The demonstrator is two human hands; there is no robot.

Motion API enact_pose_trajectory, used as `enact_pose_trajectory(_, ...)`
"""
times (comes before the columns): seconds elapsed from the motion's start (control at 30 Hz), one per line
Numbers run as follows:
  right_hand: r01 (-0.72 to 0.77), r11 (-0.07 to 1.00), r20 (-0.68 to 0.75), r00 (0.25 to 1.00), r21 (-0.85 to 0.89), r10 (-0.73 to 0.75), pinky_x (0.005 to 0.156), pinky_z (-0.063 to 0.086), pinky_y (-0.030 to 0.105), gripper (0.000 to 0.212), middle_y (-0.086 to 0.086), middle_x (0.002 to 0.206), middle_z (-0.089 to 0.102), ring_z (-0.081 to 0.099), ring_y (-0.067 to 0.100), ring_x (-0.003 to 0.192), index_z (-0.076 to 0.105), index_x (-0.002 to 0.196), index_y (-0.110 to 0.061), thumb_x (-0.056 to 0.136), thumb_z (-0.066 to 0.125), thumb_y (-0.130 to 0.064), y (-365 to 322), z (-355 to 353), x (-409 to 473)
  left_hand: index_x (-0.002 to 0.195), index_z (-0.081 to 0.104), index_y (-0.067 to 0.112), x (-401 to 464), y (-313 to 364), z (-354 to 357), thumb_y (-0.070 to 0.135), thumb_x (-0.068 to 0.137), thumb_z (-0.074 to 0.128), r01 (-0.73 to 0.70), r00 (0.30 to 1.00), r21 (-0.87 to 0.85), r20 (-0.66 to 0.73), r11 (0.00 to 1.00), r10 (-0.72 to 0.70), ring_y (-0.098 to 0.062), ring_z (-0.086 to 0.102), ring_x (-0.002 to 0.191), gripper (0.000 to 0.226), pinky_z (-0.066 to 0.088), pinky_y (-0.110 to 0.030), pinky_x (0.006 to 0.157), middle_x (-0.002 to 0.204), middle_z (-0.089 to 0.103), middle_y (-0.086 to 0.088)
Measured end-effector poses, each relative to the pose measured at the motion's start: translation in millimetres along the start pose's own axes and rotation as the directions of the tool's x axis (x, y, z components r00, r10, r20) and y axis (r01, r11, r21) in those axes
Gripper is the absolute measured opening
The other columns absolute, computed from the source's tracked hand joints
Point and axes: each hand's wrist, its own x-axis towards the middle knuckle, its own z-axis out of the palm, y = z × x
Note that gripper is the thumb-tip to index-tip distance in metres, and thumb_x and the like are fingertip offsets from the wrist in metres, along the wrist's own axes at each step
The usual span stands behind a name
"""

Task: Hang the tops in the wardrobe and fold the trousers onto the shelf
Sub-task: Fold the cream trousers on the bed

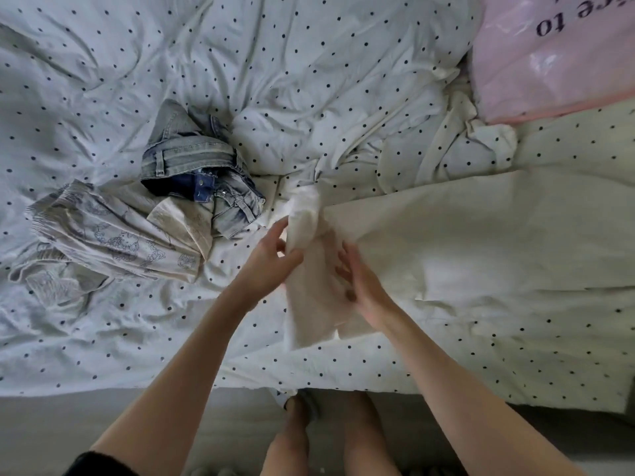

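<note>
Head camera, steep downward view, close over bed (171,63) edge

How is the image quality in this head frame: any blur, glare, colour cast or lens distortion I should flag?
Head view: motion blur smears the cream garment and softens the left hand and right hand; the jeans stay sharper. Glare streaks the pink plastic bag. The spotted duvet looks bluish on the left and warmer on the right. Wide-angle stretching enlarges the forearms at the bottom edge.

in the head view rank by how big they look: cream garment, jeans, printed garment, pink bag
1. cream garment
2. Pink bag and printed garment: look alike; bag is cut off by the frame
3. jeans, crumpled
</note>
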Motion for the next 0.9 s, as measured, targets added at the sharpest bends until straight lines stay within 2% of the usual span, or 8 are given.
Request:
enact_pose_trajectory(0.13, -0.059, 0.911, -0.042, 0.996, 0.409, 0.083, 0.085, 0.05, 0.04, 0.049, -0.014, 0.114, 0.063, 0.061, 0.014, 0.107, 0.053, 0.124, -0.039, 0.094, 0.022, -0.063, -8, -60, -19, 0.144, 0.025, 0.031, 10, 36, 70, 0.014, 0.091, 0.053, -0.046, 0.971, 0.073, 0.239, 0.996, 0.027, -0.015, 0.063, 0.079, 0.062, 0.053, -0.022, 0.056, 0.096, 0.053, -0.001)
enact_pose_trajectory(0.27, 0.02, 0.942, -0.108, 0.994, 0.334, 0.017, 0.076, 0.055, 0.033, 0.049, 0.004, 0.107, 0.071, 0.068, 0.019, 0.097, 0.061, 0.116, -0.024, 0.097, 0.029, -0.056, -15, -115, -22, 0.139, 0.041, 0.016, 18, 30, 139, 0.007, 0.095, 0.045, -0.174, 0.923, 0.328, 0.384, 0.928, 0.037, -0.018, 0.054, 0.11, 0.045, 0.039, -0.013, 0.086, 0.12, 0.052, -0.006)
enact_pose_trajectory(0.33, -0.003, 0.997, -0.158, 0.987, 0.08, 0.016, 0.084, 0.053, 0.036, 0.033, 0.005, 0.106, 0.068, 0.066, 0.022, 0.097, 0.058, 0.116, -0.018, 0.095, 0.048, -0.041, -12, -128, -18, 0.126, 0.056, 0.009, 17, 16, 153, -0.006, 0.091, 0.042, -0.214, 0.971, 0.338, 0.179, 0.916, 0.16, -0.021, 0.051, 0.115, 0.041, 0.036, -0.018, 0.096, 0.124, 0.052, -0.009)
enact_pose_trajectory(0.4, 0.006, 0.983, -0.229, 0.972, -0.184, -0.049, 0.064, 0.049, 0.019, 0.005, 0.0, 0.081, 0.062, 0.059, 0.017, 0.073, 0.058, 0.094, -0.015, 0.09, 0.057, -0.017, -6, -131, -13, 0.123, 0.057, 0.007, 17, 2, 150, -0.01, 0.086, 0.045, -0.172, 0.955, 0.32, -0.178, 0.932, 0.237, -0.028, 0.05, 0.113, 0.042, 0.039, -0.033, 0.101, 0.122, 0.051, -0.012)
enact_pose_trajectory(0.5, 0.15, 0.887, -0.337, 0.887, -0.437, -0.316, 0.051, 0.03, 0.025, 0.021, 0.0, 0.057, 0.038, 0.035, 0.017, 0.055, 0.045, 0.067, -0.009, 0.086, 0.05, -0.001, -5, -126, 0, 0.135, 0.041, 0.009, 22, -23, 129, 0.008, 0.089, 0.059, 0.051, 0.939, 0.234, -0.341, 0.971, 0.032, -0.027, 0.046, 0.116, 0.05, 0.039, -0.043, 0.102, 0.131, 0.038, -0.014)
enact_pose_trajectory(0.6, 0.059, 0.675, -0.365, 0.804, -0.736, -0.468, 0.076, 0.038, 0.035, 0.022, 0.012, 0.097, 0.058, 0.052, 0.028, 0.092, 0.058, 0.111, -0.005, 0.092, 0.047, -0.009, -9, -124, 11, 0.142, 0.029, 0.008, 31, -40, 115, 0.029, 0.085, 0.066, 0.265, 0.95, 0.221, -0.224, 0.939, -0.216, -0.028, 0.046, 0.12, 0.071, 0.039, -0.044, 0.104, 0.138, 0.033, -0.014)
enact_pose_trajectory(0.77, 0.187, 0.111, 0.097, 0.832, -0.976, -0.546, 0.116, 0.013, 0.046, 0.062, 0.011, 0.158, 0.006, 0.004, 0.03, 0.145, 0.012, 0.151, -0.023, 0.097, 0.043, -0.026, 20, -115, 2, 0.131, 0.039, 0.005, 52, -44, 129, 0.029, 0.076, 0.075, 0.369, 0.897, 0.055, -0.282, 0.928, -0.34, -0.027, 0.051, 0.116, 0.07, 0.044, -0.043, 0.099, 0.126, 0.053, -0.008)
enact_pose_trajectory(0.9, 0.153, 0.245, 0.079, 0.954, -0.957, -0.288, 0.116, 0.004, 0.048, 0.056, 0.003, 0.159, -0.01, -0.01, 0.027, 0.145, 0.012, 0.15, -0.027, 0.099, 0.036, -0.032, 41, -113, 10, 0.099, 0.06, 0.01, 54, -34, 128, 0.001, 0.077, 0.071, 0.303, 0.899, -0.233, -0.251, 0.924, -0.358, -0.021, 0.063, 0.081, 0.026, 0.056, -0.025, 0.064, 0.08, 0.068, 0.001)
